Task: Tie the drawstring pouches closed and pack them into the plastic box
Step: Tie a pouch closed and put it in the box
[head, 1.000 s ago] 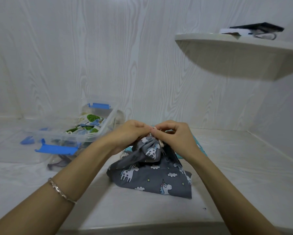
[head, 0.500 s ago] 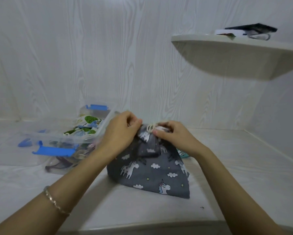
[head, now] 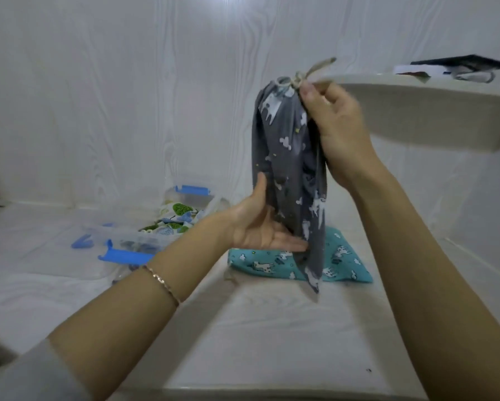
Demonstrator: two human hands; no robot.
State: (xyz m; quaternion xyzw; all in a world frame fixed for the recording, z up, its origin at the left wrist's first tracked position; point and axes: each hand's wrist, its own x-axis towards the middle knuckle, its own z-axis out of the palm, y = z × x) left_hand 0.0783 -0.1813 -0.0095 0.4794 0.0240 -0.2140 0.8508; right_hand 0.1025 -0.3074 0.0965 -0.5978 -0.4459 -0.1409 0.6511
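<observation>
Box of clear plastic with blue clips [head: 192, 195] sits at left, printed pouches [head: 177, 211] inside. Left hand [head: 260, 227], fingers spread, cups the hanging grey unicorn-print fabric pouch [head: 289, 169] to steady it. Right hand [head: 339, 131] pinches its tied cord [head: 297, 77] up top, dangling it above a teal unicorn-print pouch [head: 347, 266], likely testing the knot.

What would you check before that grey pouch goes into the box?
1. Grey pouch tied: ok, cord knotted at the neck.
2. Right hand pinching the cord: ok.
3. Left hand open, touching the pouch's side: ok.
4. Box open: ok.
5. Room in the box: cannot tell.
6. Teal pouch tied: cannot tell.
</observation>
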